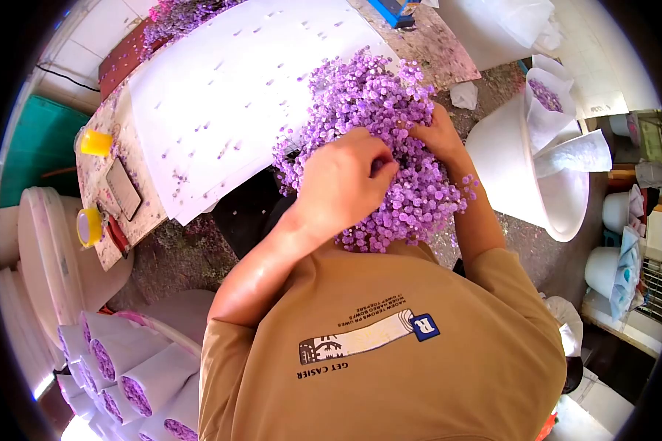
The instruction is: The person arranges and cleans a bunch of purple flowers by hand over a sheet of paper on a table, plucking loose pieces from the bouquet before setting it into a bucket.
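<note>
While hands [343, 180] touch it, bushy purple bouquet [364, 95], tiny clustered blooms [415, 206]

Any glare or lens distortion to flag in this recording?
Head view: fisheye bowing, dark rounded edges; the white sheet is blown out, with a milder shine on the left forearm; the flowers keep their colour and read fairly clearly.
</note>
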`<state>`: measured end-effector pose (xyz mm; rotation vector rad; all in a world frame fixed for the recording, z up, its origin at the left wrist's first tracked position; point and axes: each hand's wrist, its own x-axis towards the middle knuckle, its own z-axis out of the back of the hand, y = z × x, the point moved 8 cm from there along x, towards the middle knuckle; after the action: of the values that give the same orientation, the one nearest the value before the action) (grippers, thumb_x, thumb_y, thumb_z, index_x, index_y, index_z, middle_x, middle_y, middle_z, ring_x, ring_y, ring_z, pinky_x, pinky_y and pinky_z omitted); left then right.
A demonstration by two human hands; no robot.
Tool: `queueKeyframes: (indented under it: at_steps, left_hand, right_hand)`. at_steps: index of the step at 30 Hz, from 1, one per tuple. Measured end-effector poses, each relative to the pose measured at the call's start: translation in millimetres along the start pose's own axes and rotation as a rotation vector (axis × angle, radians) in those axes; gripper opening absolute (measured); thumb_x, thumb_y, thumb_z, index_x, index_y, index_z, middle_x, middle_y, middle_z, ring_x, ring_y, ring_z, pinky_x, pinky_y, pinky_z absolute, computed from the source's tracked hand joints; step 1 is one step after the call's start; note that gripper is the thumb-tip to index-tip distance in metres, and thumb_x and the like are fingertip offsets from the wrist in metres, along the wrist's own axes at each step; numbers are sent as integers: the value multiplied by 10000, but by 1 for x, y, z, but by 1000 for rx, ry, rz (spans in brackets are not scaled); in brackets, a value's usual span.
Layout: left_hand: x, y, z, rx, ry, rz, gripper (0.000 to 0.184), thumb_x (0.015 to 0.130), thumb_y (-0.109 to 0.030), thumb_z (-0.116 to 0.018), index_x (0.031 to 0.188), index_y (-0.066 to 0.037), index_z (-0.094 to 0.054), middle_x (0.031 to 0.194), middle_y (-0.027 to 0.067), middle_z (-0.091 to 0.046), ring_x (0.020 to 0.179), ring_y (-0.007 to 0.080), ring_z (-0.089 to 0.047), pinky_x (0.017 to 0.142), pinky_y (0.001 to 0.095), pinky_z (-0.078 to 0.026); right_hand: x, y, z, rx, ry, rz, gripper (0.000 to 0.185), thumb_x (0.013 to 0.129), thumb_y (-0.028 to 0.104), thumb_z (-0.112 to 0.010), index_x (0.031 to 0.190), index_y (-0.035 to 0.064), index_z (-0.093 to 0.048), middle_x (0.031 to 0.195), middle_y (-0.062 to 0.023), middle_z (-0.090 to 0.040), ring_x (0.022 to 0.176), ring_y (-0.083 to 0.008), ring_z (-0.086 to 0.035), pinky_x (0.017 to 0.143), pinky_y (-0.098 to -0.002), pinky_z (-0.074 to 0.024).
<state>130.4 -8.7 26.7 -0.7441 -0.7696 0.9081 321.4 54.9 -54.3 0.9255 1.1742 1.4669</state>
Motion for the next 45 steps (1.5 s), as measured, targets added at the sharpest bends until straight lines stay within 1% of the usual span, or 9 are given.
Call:
queueKeyframes:
  at_steps: [5,9,10,13,23,30,36,40,45]
  left_hand:
    - [-18,-27,2,-79,-78,-177,80,819,-60,-686,839,-28,-616,814,138,-585,728,376,-616,603,443,-504]
    - [-35,4,6,-651,21,21,40,932,-78,-628,933,-38,-628,791,25,-554,622,144,-522,542,268,-407]
    - [-37,29,4,-954,77,390,138,974,-168,-586,928,-41,-617,804,15,-550,597,86,-460,505,229,-331]
    - [-27,75,15,-1380,-26,527,189,979,-198,-577,914,-27,-621,744,8,-541,548,58,-335,461,233,-236]
    - [-3,84,14,-275,-33,329,174,884,-131,-708,998,-1,-691,735,3,-589,684,68,-499,620,262,-436]
    - [7,88,8,119,-240,77,218,801,-105,-758,992,-22,-689,757,140,-629,663,278,-612,664,368,-513]
    - [-10,110,19,-316,-256,324,117,885,-126,-696,919,-20,-658,777,58,-648,657,162,-596,630,316,-493]
    - [-9,117,14,-1228,-161,491,180,992,-196,-529,925,-41,-593,731,-8,-476,559,63,-294,494,228,-216]
    - [26,85,16,-930,28,484,262,964,-232,-558,928,8,-658,767,20,-577,596,103,-435,514,261,-338]
  right_hand:
    - [1,-11,5,-1,-23,22,383,826,130,-781,1164,-4,-661,1039,-29,-712,946,-114,-621,888,-303,-496]
    - [0,-16,10,20,-15,-16,347,828,146,-773,1123,-6,-667,1006,-22,-704,919,-116,-614,865,-299,-490]
    - [0,-5,9,40,10,80,339,833,142,-755,1123,-8,-666,1006,-29,-705,913,-125,-616,867,-306,-487]
    - [-1,-7,13,4,-34,86,335,831,133,-737,1125,-10,-665,1009,-39,-707,913,-136,-620,871,-314,-487]
    - [-6,-18,33,69,-124,40,552,795,301,-792,1214,-19,-629,1111,-66,-689,993,-191,-641,912,-349,-496]
    - [-5,-25,32,99,-87,37,540,804,284,-781,1224,-18,-626,1116,-57,-687,999,-185,-635,922,-351,-488]
    - [-6,-24,36,150,-112,68,502,802,211,-746,1227,-23,-622,1118,-69,-690,984,-181,-647,901,-344,-505]
    - [-6,-25,35,139,-113,25,502,796,207,-745,1224,-25,-623,1114,-73,-690,973,-185,-651,888,-343,-512]
    - [-8,-26,31,169,-109,-22,516,774,209,-761,1213,-23,-622,1094,-68,-693,959,-177,-651,872,-338,-515]
